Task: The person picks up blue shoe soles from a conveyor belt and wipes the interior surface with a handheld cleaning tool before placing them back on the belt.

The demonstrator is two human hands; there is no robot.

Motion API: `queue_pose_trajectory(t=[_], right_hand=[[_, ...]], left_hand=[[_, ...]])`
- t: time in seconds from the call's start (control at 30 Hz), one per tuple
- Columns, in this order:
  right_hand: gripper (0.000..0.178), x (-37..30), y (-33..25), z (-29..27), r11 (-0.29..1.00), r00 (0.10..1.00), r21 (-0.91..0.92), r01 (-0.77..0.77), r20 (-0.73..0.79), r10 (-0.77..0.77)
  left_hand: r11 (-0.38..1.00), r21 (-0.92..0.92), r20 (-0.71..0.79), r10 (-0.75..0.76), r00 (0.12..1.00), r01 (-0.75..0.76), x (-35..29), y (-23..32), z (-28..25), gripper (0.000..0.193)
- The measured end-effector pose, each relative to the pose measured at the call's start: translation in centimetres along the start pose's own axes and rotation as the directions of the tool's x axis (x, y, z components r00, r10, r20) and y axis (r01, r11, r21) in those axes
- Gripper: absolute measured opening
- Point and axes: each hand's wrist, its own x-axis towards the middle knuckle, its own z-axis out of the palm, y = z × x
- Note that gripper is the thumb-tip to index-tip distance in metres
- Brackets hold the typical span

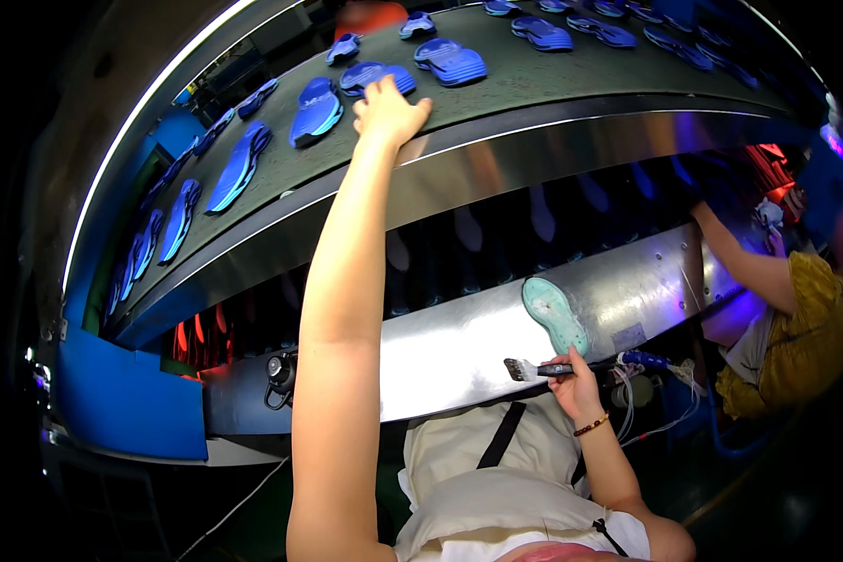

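Note:
My left arm stretches up over the green upper conveyor belt [496, 89]. My left hand [389, 114] is at the near edge of a blue shoe sole [365, 75]. Its thumb stands apart from the fingers, and the fingertips overlap the sole; a closed grip on it does not show. Low in front of my body, my right hand [574, 379] grips a brush [534, 370] by its black handle, with dark-tipped bristles pointing left. Just beyond the brush, a pale teal shoe sole [554, 316] lies on the shiny metal ledge [450, 361], close to my right fingertips.
Several more blue soles [239, 169] lie along the belt. Below its metal edge, a dark opening holds rows of soles [543, 214], with red glow at both ends. A black fitting [279, 375] sits at the ledge's left. A co-worker in yellow [806, 328] reaches in at right, near cables [660, 370].

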Motion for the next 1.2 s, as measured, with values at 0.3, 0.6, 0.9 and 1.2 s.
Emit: queue_pose_trajectory(t=[0.3,0.6,0.9,1.2], right_hand=[[0.034,-1.0,-0.8,-0.8,1.0,0.999,0.003,0.026,0.029,-0.026],[0.03,-1.3,-3.1,-0.2,0.982,0.975,-0.048,0.184,0.136,-0.176],[0.021,-0.4,-4.8,-1.2,0.941,0.949,-0.127,0.315,0.056,-0.31],[0.02,0.6,-5.1,-0.7,0.921,0.937,-0.17,0.349,0.079,-0.341]], left_hand=[[0.884,-0.103,-0.191,0.432,0.881,-0.456,-0.3,-1.3,-0.6,0.038],[0.833,-0.531,0.054,0.218,0.974,-0.157,-5.0,0.8,-2.7,0.034],[-0.41,-0.855,0.303,0.102,0.948,0.317,-19.2,-5.2,-1.5,0.039],[-0.485,-0.29,0.706,0.474,0.526,0.825,-35.7,-9.9,10.3,0.059]])
